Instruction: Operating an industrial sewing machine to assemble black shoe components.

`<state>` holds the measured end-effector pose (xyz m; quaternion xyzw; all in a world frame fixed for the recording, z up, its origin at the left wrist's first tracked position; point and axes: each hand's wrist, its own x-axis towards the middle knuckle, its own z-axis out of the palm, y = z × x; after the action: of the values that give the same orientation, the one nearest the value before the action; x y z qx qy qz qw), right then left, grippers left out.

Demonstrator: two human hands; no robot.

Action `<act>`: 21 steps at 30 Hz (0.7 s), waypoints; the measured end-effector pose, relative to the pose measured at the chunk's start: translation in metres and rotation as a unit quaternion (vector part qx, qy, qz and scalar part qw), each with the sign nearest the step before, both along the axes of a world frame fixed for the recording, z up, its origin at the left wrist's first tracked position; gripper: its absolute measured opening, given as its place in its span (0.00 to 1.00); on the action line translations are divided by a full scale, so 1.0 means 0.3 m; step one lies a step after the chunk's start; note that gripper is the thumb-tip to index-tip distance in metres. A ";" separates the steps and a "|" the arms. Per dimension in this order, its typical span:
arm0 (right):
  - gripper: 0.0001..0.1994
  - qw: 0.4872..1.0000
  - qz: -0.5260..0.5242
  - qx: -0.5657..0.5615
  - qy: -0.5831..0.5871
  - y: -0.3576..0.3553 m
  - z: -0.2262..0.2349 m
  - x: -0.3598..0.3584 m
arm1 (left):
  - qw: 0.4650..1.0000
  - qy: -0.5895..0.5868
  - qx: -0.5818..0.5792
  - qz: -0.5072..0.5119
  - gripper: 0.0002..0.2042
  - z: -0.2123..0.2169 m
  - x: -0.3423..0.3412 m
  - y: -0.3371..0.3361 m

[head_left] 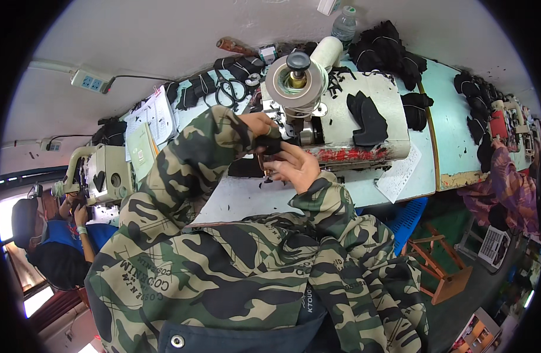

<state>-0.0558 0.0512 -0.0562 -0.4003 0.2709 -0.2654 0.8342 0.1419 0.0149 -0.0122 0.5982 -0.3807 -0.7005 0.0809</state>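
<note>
A small black fabric piece (269, 145) lies between my two hands at the front of a white sewing machine (347, 103). From the far left side my left hand (259, 125) presses its fingers on the piece, partly covered by the camouflage sleeve. My right hand (296, 166) reaches in from the near right, with fingers bent around the fabric's edge. The machine's working parts are just beyond my fingers and mostly hidden. Stacked black cut pieces (369, 120) rest on top of the machine body.
Scissors (228, 91), papers (156, 120) and tied black bundles (197, 89) lie at the back left. A water bottle (344, 25) and a large black bundle (382, 50) stand behind the machine. Co-workers sit at machines on both sides; a blue stool (409, 220) is at the right.
</note>
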 end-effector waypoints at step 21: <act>0.22 0.722 -0.110 -0.480 0.487 -0.156 0.047 -0.108 | 0.949 -0.195 -0.249 -0.012 0.10 -0.026 -0.183 0.078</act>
<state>-0.0880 0.0044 -0.0421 -0.7883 0.5184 -0.2187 0.2490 0.0869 0.0384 -0.0199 0.6793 -0.5586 -0.4540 0.1427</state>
